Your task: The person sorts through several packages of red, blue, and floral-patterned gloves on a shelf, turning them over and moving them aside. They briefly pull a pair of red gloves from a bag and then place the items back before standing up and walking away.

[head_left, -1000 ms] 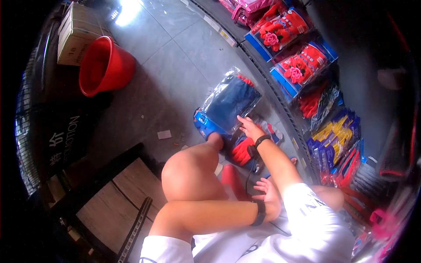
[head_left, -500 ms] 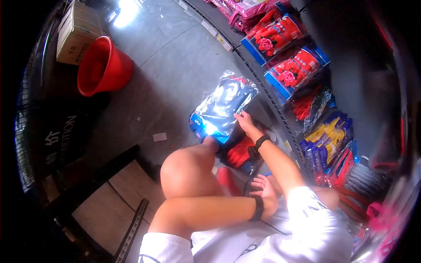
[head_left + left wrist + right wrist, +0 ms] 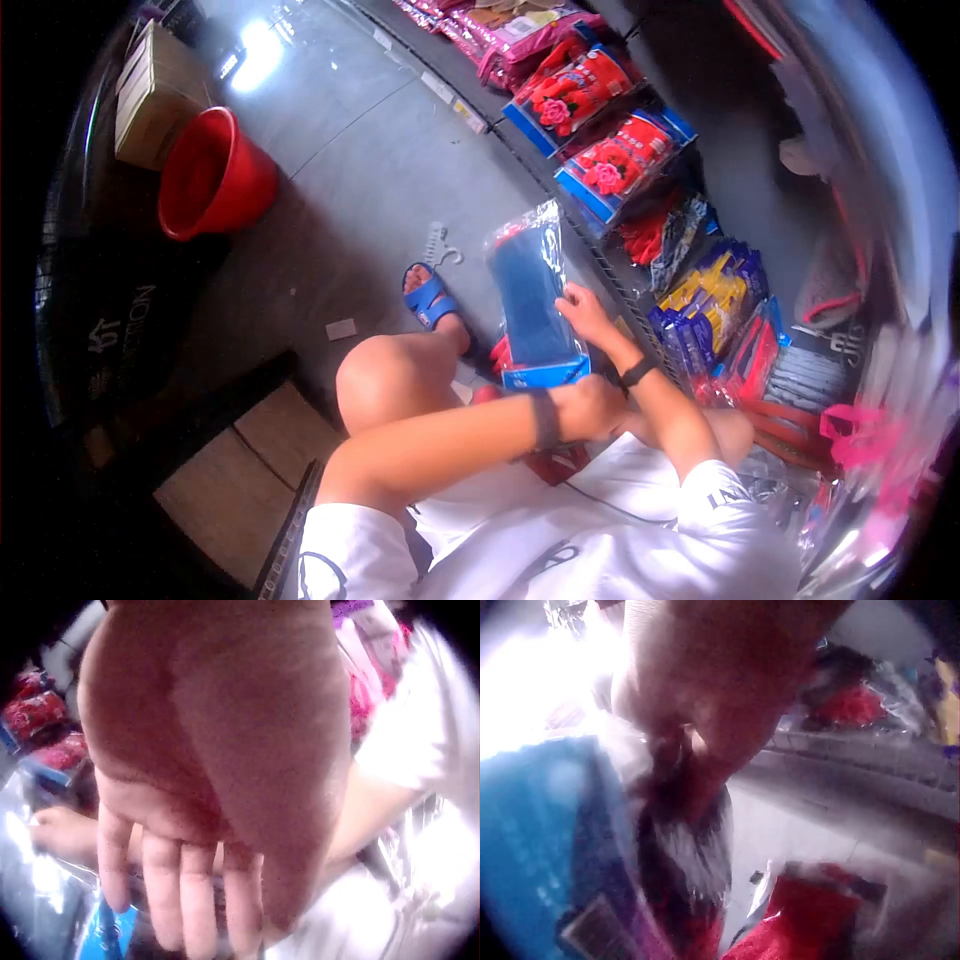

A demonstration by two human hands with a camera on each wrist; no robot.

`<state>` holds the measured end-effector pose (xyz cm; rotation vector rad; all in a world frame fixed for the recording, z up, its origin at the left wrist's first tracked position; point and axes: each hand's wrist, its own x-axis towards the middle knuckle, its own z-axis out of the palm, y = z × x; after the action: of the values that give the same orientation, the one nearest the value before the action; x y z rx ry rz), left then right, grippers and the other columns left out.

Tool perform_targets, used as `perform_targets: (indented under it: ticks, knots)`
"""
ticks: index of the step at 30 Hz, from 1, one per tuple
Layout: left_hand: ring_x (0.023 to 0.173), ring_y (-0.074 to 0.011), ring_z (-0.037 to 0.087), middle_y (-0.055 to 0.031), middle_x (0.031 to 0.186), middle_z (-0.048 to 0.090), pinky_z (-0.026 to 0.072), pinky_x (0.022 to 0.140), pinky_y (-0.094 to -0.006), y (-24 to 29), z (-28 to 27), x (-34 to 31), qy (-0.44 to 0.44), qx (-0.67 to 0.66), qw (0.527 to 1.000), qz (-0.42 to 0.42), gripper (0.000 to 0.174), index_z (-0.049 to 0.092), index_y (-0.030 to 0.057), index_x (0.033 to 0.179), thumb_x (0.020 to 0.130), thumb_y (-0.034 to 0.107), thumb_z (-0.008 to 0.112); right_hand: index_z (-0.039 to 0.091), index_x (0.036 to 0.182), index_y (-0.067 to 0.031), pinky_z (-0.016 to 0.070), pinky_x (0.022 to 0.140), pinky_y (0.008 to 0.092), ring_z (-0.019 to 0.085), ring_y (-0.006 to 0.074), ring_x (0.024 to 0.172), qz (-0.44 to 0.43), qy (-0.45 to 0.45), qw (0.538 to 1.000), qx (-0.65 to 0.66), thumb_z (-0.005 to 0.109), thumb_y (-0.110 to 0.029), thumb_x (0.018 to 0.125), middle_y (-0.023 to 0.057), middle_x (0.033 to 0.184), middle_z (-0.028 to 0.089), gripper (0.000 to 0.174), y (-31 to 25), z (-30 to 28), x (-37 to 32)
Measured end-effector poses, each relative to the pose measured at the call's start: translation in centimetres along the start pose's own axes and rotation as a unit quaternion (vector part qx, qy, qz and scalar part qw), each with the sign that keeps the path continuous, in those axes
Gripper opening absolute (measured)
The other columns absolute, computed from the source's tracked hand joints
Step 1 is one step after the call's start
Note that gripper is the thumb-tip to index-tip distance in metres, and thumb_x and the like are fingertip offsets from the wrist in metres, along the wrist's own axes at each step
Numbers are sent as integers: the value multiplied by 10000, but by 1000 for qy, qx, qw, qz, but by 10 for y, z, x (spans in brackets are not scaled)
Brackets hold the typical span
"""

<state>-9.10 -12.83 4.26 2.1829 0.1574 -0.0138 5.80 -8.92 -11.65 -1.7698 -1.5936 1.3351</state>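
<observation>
A clear plastic packet [image 3: 530, 295] holds a flat dark blue item with red at its far end and a bright blue band at the near end. My right hand [image 3: 592, 316] pinches the packet's right edge between thumb and fingers. In the right wrist view, the blue side of the packet [image 3: 536, 825] hangs beside that hand. My left hand [image 3: 590, 405] is near the blue band, over my lap. Its fingers [image 3: 199, 900] extend loosely with nothing in the palm, and the packet's blue corner [image 3: 105, 930] shows past them.
Red flowered packets [image 3: 615, 165], yellow and purple packets [image 3: 715, 295] and grey bundles [image 3: 815, 370] lie along the low shelf on the right. A red bucket [image 3: 215, 175] stands by a carton [image 3: 160, 95]. Another red packet [image 3: 802, 915] lies below my right hand.
The packet has swung more upright and come nearer my body, uncovering the blue sandal. My right hand has gone from extended fingers to pinching its edge. My left hand has moved up toward the band.
</observation>
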Motion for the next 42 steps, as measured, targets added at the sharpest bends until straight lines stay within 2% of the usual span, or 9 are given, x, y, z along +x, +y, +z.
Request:
perform_targets:
  ticks: [4, 9, 11, 14, 20, 29, 32, 36, 42]
  knots:
    - [715, -362, 673, -160, 750, 670, 538, 641, -448, 6, -62, 7, 120, -51, 977, -168, 299, 675, 14, 802, 866, 297, 605, 539, 849, -7, 442, 651, 366, 569, 170, 748, -160, 156, 974, 23, 597, -171, 892, 72, 761, 574, 179, -14, -24, -70]
    - [988, -349, 637, -222, 1042, 650, 519, 846, -401, -23, -34, 39, 497, -170, 777, -347, 604, 575, -101, 1135, 853, 416, 712, 538, 835, -22, 459, 651, 428, 632, 360, 762, 78, 127, 977, -151, 604, -67, 844, 195, 747, 582, 81, -82, -73, -121]
    - [982, -271, 652, -157, 1062, 668, 525, 864, -365, -20, -46, 37, 285, -496, 763, -302, 556, 600, -59, 1136, 857, 405, 724, 580, 887, -27, 470, 665, 451, 615, 408, 775, -37, 215, 964, -153, 603, -134, 838, 191, 776, 621, 120, -96, -71, -144]
    - [936, -194, 660, -106, 1055, 680, 533, 844, -331, -37, -32, 53, 195, -575, 749, -266, 430, 614, -26, 1133, 877, 301, 727, 612, 952, 12, 438, 996, 478, 618, 374, 1050, -56, 211, 901, -374, 598, -115, 816, 235, 1034, 659, 187, -108, -54, -160]
    - [854, -164, 666, -78, 983, 693, 544, 770, -311, -39, -23, 45, 274, -618, 720, -156, 190, 646, 4, 1063, 896, 91, 674, 616, 953, -47, 310, 1107, 512, 517, 338, 1248, -46, 282, 834, -471, 666, -212, 832, 235, 1210, 612, 211, -150, -29, -177]
    - [795, -158, 678, -52, 932, 683, 565, 724, -311, -35, -45, 26, 221, -693, 676, -117, 158, 619, 21, 1060, 952, 134, 603, 638, 1116, -43, 421, 1005, 386, 569, 314, 1170, 6, 475, 875, -99, 695, -360, 888, 171, 1237, 621, 395, -125, -118, -222]
    - [808, -169, 679, -66, 954, 682, 568, 738, -316, -49, -34, 23, 185, -700, 681, -113, 188, 600, 2, 1102, 949, 111, 592, 601, 1217, -11, 432, 975, 313, 555, 145, 1133, 155, 267, 931, 196, 634, -366, 951, 49, 1188, 638, 445, -92, -154, -239]
    - [822, -160, 675, -61, 988, 679, 566, 748, -303, -29, -29, 23, 162, -731, 649, -134, 193, 597, 1, 1115, 955, 109, 582, 612, 1228, -58, 472, 928, 282, 599, 125, 1050, 190, 140, 833, 499, 667, -275, 934, 28, 1168, 644, 370, -84, -147, -257]
    - [788, -145, 679, -53, 907, 691, 575, 740, -305, -34, -27, 24, 118, -756, 605, -222, 232, 635, -30, 1025, 985, 188, 568, 637, 1172, -51, 521, 832, 293, 645, 136, 962, 172, 107, 847, 491, 726, -149, 867, 34, 1058, 691, 333, -76, -127, -245]
